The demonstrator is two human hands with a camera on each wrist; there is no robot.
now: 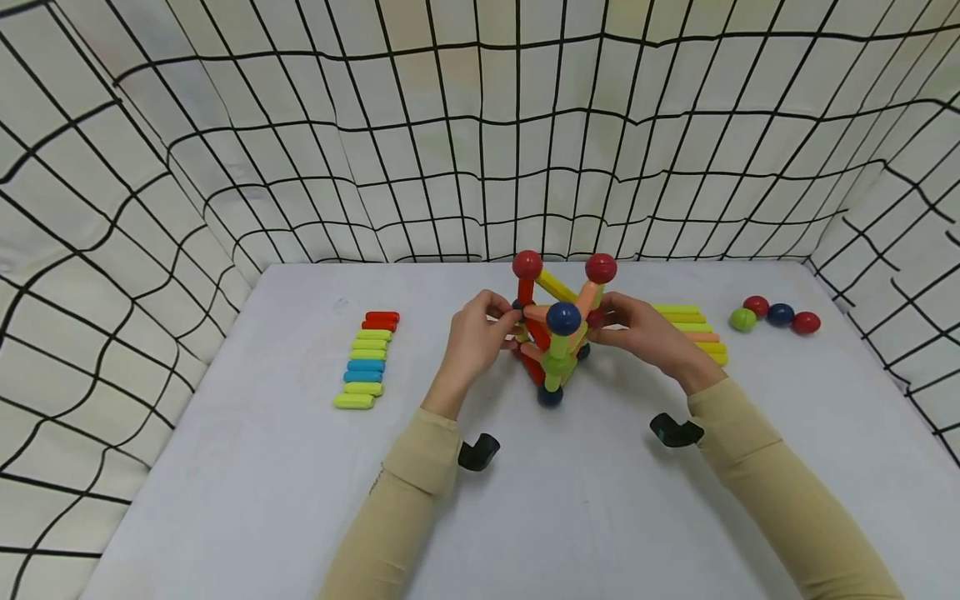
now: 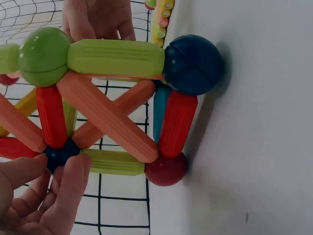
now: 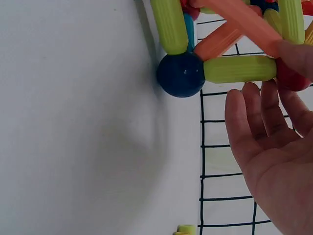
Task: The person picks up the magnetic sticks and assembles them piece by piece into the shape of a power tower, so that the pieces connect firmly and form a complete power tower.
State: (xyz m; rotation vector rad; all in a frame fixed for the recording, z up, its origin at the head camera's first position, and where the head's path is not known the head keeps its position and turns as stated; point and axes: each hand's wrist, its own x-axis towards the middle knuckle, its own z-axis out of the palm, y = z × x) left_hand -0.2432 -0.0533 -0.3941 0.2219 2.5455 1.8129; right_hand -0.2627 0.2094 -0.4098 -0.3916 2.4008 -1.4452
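A tower of rods and balls (image 1: 558, 354) stands mid-table, with sticks in red, green, yellow, orange and blue. My left hand (image 1: 480, 329) is at its left side, pinching a dark blue ball (image 2: 62, 152) at mid-height between thumb and fingers. On the opposite side, my right hand (image 1: 637, 333) holds a red ball (image 3: 292, 76) with the thumb above and fingers beneath. A green rod (image 3: 239, 68) runs from that red ball down to a dark blue ball (image 3: 181, 74) at the base. Two red balls and a dark blue ball (image 1: 563, 318) top the tower.
To the left lies a column of short red, green and blue sticks (image 1: 369, 344). Longer yellow, green and orange sticks (image 1: 697, 327) lie beyond the right hand, near several loose balls (image 1: 781, 315). Black netting (image 1: 480, 175) over white cloth borders the table's back and sides.
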